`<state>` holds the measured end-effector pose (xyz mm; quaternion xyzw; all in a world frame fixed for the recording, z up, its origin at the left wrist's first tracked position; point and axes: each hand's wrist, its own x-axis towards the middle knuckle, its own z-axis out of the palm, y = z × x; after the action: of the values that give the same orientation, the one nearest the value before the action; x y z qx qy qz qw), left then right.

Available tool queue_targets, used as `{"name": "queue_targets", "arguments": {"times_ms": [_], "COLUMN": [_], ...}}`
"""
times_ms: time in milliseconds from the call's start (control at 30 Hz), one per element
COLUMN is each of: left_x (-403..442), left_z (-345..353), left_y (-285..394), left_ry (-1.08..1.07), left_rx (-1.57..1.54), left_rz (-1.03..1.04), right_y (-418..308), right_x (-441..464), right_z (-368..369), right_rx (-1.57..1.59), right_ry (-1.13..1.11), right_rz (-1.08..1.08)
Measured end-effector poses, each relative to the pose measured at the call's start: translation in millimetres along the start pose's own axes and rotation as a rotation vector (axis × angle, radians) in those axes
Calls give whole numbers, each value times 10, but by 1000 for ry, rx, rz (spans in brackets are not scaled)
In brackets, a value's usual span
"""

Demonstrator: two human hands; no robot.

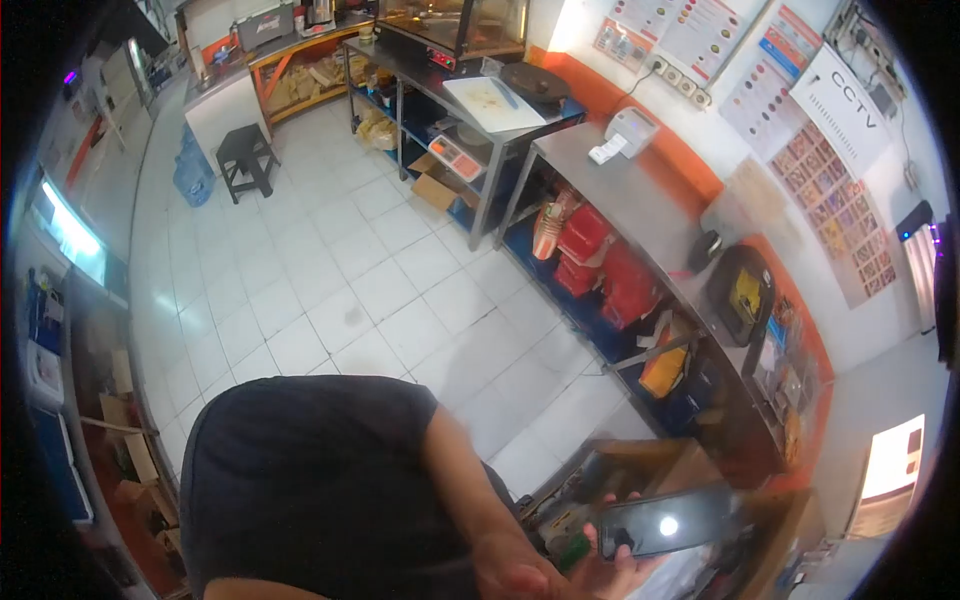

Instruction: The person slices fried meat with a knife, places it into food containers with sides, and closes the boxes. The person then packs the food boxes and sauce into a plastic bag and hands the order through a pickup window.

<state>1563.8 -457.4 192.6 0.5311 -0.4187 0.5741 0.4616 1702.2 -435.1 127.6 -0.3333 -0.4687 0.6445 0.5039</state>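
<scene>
A dark phone (665, 522) with a bright reflection on its screen lies in my right hand (612, 560), low and right of centre. Several fingertips show along its upper left side, and the thumb lies at its lower edge. My left hand (512, 568) is just left of it, at the bottom edge of the view. It looks blurred, its fingers partly cut off, so what they hold, if anything, is hidden. A small green thing (573, 550) shows between the two hands. My dark shirt (310, 480) fills the lower left.
A steel table (640, 190) with a small white printer (630, 132) and a black bag (740, 292) runs along the right wall. Red packages (583, 236) sit beneath it. Beyond are a cutting board (493, 104), a black stool (247, 162) and a water bottle (193, 170).
</scene>
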Motion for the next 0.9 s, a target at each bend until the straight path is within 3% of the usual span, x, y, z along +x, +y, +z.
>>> {"name": "queue_targets", "arguments": {"times_ms": [333, 467, 567, 667, 733, 900], "left_x": [-208, -359, -433, -432, -398, -611], "left_z": [-45, -355, -600, -691, -670, -772], "left_y": [7, 149, 319, 288, 245, 61], "left_ry": [144, 279, 273, 416, 681, 579], "left_rx": [240, 502, 711, 872, 834, 1006], "left_rz": [-179, -356, -428, -588, -725, -729], "right_y": [157, 93, -18, -70, -69, -31], "right_x": [-67, -132, -265, -235, -217, -263], "right_z": [-132, -65, 83, 41, 135, 30], "right_rx": [-67, 211, 73, -39, 108, 122], "right_ry": [96, 352, 354, 245, 234, 219], "right_rz": [-95, -7, -192, -142, -200, -176]}}
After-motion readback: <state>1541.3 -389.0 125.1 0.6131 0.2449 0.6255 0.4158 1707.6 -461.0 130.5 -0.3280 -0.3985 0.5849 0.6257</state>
